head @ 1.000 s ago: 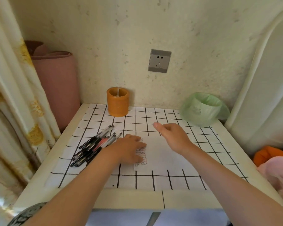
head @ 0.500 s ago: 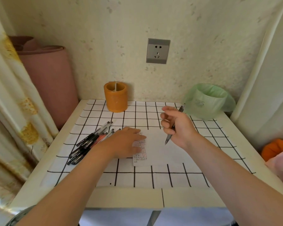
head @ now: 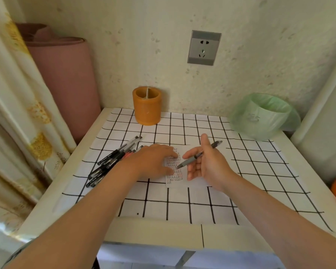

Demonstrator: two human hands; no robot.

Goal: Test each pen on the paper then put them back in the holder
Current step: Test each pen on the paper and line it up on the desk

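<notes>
- The pen (head: pixel 197 156) lies across the right hand (head: pixel 208 164), pinched between the thumb and the forefinger around its grey grip, with the rest of the barrel passing behind the raised thumb.
- Its long axis runs on a slant: the writing tip points down and to the left, at or just above the paper (head: pixel 176 169), while the dark back end sticks out up and to the right beyond the thumb.
- Whether the tip actually touches the sheet cannot be told.
- The right hand's other fingers are loosely curled below the pen, the palm turned toward the left.
- The paper is one small white sheet lying near the middle of the table (head: pixel 182 237), its left part filled with rows of small marks in dark and reddish ink.
- The left hand (head: pixel 153 162) lies flat, palm down, fingers stretched out and grasping nothing, its fingertips pressing on the left edge of the paper.
- Just left of that hand lies a bundle of pens (head: pixel 113 162), roughly parallel, their long axes slanting from lower left to upper right; about seven show, mostly black, at least one reddish, and the exact count is unclear where the hand covers them.
- One orange holder (head: pixel 146 105) stands upright at the back of the table, near the wall, with a divider inside and no pen in it.
- A grid cloth (head: pixel 260 171) covers the tabletop.
</notes>
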